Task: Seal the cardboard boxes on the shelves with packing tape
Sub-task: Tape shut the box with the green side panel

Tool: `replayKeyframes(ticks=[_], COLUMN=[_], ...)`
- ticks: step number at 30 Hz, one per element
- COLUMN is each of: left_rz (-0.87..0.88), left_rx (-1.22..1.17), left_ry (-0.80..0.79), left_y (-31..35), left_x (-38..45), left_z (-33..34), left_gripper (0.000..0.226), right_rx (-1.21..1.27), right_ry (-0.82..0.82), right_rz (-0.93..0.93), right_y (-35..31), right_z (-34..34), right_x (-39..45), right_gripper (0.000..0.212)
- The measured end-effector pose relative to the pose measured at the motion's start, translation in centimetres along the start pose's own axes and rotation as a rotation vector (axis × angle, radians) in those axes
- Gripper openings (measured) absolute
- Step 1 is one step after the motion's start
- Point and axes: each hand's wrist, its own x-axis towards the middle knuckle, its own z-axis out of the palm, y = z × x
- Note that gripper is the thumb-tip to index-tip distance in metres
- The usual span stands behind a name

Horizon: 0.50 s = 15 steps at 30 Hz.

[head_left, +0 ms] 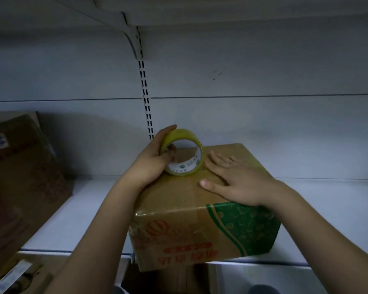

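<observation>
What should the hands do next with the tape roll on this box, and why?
Probably pull the tape roll toward the near edge with the left hand; the right hand lies flat on the box top, seemingly pressing tape down.

A cardboard box (202,211) sits on a shelf (327,219), its near face overhanging the shelf's front edge. On the box's top, toward the far left corner, a roll of packing tape (184,152) stands on its rim — the left hand (152,161) grips it, fingers through the core. The right hand (236,181) lies flat on the box top, just right of the roll. A second box (23,166) leans at the shelf's left end, well apart. Behind — the back panel, with a slotted upright (146,92) rising behind the roll.
</observation>
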Motion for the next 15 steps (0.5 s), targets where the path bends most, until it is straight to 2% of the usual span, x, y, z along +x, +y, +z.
replayKeyframes(ticks=[2, 6, 9, 12, 15], left_rz=[0.046, 0.159, 0.2, 0.098, -0.097], left_rx=[0.039, 0.152, 0.231, -0.073, -0.262], left_ry=[0.035, 0.328, 0.404, 0.48, 0.507], left_y=[0.3, -0.7, -1.8, -2.8, -3.4], left_x=[0.1, -0.1, -1.2, -2.4, -2.5], left_z=[-0.1, -3.4, -3.8, -2.1, -1.6], left_gripper=[0.056, 0.064, 0.058, 0.049, 0.028], right_rx=[-0.006, 0.003, -0.022, -0.058, -0.04], right_ry=[-0.022, -0.04, -0.065, -0.066, -0.022], right_rz=[0.009, 0.008, 0.053, 0.101, 0.016], right_y=[0.1, 0.1, -0.5, -2.2, -4.0], right_z=[-0.2, -0.2, -0.4, 0.0, 0.9], right_x=[0.2, 0.0, 0.3, 0.9, 1.4], right_gripper=[0.084, 0.088, 0.092, 0.096, 0.095])
